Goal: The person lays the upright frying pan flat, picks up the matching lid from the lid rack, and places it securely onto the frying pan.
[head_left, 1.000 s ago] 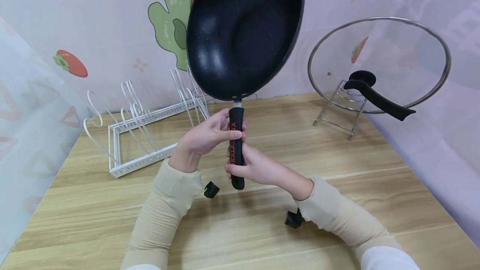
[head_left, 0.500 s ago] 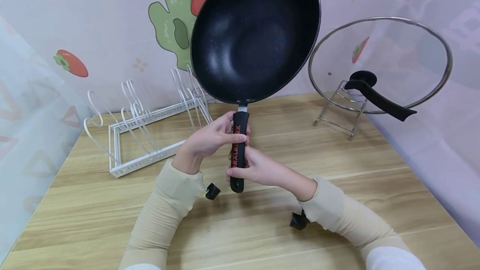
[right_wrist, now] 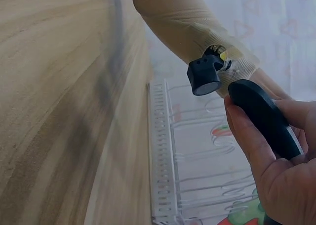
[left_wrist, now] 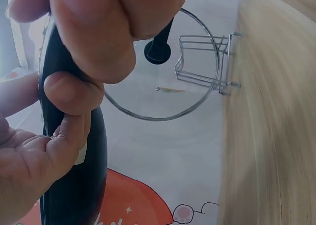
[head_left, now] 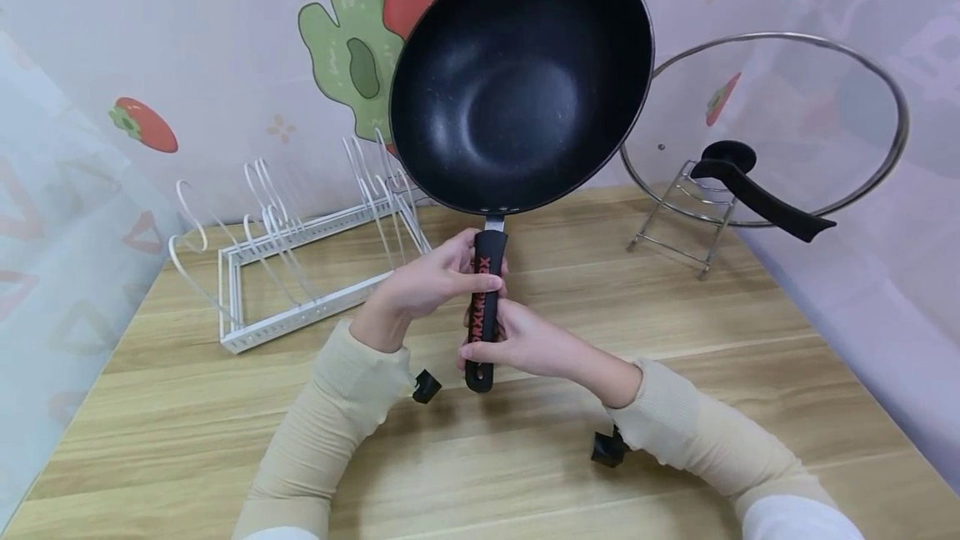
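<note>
A black wok (head_left: 525, 90) is held up above the table, its dark inside facing the head camera and its rim tilted. My left hand (head_left: 435, 277) grips the upper part of its black handle (head_left: 483, 307), thumb across the red lettering. Lower down, near the handle's end, my right hand (head_left: 536, 340) holds on with the thumb laid over the front. In the left wrist view, fingers of both hands wrap the handle (left_wrist: 96, 141). The right wrist view has the handle's end (right_wrist: 261, 113) between my right thumb and fingers.
At the left stands a white wire pan rack (head_left: 292, 315) with upright loops. A glass lid (head_left: 810, 115) with a black knob leans in a small metal stand (head_left: 675, 252) at the right. The wooden table (head_left: 480, 473) meets printed curtains behind.
The wok has come down and a little to the right, so its whole rim now shows in the head view. Both hands have moved slightly right with it, keeping their grip.
</note>
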{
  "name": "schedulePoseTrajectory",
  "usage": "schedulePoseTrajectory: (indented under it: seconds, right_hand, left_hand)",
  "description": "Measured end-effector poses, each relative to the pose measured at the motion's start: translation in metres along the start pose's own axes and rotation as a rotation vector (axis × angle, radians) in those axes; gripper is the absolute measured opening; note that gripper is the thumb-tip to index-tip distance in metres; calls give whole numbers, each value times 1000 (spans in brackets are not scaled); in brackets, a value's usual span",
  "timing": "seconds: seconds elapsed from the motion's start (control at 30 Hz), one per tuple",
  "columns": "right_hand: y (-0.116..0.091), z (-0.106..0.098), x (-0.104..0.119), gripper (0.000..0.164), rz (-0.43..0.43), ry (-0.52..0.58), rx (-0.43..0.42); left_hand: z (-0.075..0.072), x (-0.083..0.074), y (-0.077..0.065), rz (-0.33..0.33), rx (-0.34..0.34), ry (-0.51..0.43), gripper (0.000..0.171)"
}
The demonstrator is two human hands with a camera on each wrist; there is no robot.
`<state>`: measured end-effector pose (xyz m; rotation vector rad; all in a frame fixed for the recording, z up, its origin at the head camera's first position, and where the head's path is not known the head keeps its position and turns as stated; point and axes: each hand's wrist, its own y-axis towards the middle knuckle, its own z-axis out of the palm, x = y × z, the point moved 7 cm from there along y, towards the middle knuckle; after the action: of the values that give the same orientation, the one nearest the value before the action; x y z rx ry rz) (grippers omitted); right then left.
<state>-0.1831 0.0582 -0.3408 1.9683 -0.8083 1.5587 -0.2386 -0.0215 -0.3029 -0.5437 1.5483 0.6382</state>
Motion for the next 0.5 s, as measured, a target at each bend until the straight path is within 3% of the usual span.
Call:
schedulePoseTrajectory:
  seconds: [0.5]
  right_hand:
    - [-8, 2, -6, 28, 9, 96, 36]
  left_hand:
    - [8, 5, 1, -58, 1, -18, 34]
